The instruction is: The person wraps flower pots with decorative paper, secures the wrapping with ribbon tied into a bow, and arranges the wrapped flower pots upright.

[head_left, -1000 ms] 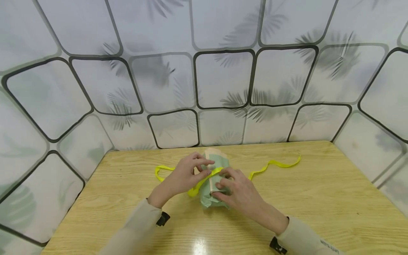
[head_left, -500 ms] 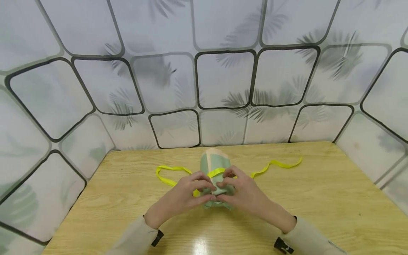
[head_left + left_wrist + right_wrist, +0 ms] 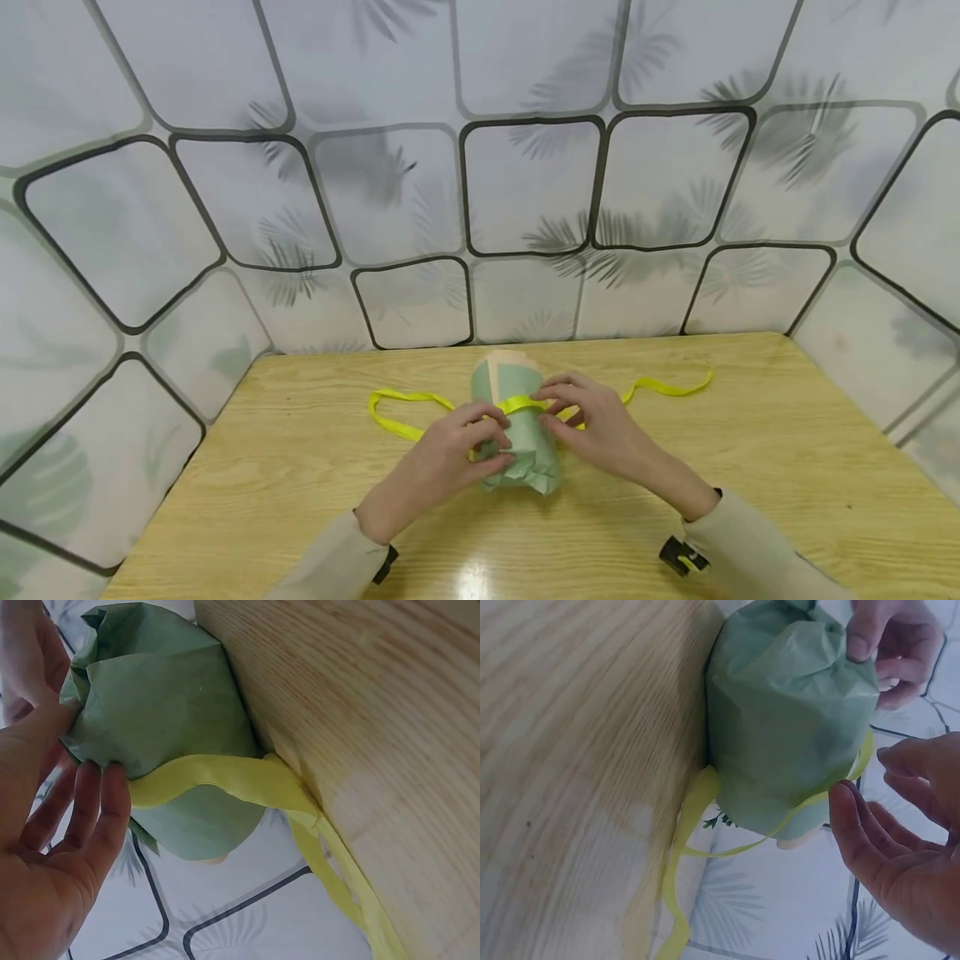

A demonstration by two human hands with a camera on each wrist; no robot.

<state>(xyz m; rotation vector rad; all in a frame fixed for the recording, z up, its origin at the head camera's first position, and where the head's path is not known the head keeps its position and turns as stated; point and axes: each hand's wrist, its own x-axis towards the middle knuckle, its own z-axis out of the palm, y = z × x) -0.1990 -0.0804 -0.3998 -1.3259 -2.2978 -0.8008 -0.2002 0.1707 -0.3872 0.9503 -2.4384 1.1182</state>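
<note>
A bundle (image 3: 517, 379) wrapped in green paper lies on the table, its crumpled near end facing me and a pale edge showing at the far end. Across its middle runs a yellow ribbon (image 3: 514, 405), seen in the left wrist view as a flat band (image 3: 217, 774) against the paper. My left hand (image 3: 453, 450) holds the folded near end, thumb and fingertips on the paper. On the right side, my right hand (image 3: 600, 421) is at the ribbon. In the right wrist view its fingertips (image 3: 841, 793) touch the ribbon, with the thumb held apart from them.
Loose ribbon trails in a loop (image 3: 390, 425) on the left and as a wavy tail (image 3: 667, 387) on the right. The wooden table (image 3: 285, 483) ends at a patterned backdrop (image 3: 525, 183) with walls on both sides.
My left hand moved from the ribbon down to the bundle's near end. My right hand joined it there, then left the near end and moved right and up to the ribbon.
</note>
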